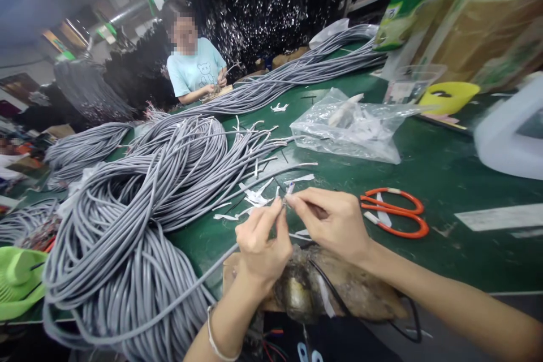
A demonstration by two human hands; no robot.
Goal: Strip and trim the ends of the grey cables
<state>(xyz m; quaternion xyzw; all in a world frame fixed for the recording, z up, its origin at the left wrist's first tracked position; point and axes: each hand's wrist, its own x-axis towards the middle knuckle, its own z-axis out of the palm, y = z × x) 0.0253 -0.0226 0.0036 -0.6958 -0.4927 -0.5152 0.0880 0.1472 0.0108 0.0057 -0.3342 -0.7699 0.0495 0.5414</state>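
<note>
My left hand (263,243) is closed, thumb and forefinger pinched together. Facing it, my right hand (333,220) pinches too, the fingertips of both nearly meeting. Small whitish bits show at the fingertips; what exactly they grip is too small to make out. A grey cable (186,297) runs from the lower left to behind my left hand. Below the hands sits a stained wooden board (360,283) with a worn, brass-coloured metal part (299,297) on it. White strips (257,197) lie just beyond the fingertips, and orange-handled scissors (396,212) rest right of my right hand.
Large coils of grey cable (139,181) fill the left side of the green table (428,175). A clear plastic bag (356,130) lies behind the hands. At right are a yellow piece (452,96) and a white plastic container (504,136). A co-worker (197,70) sits across.
</note>
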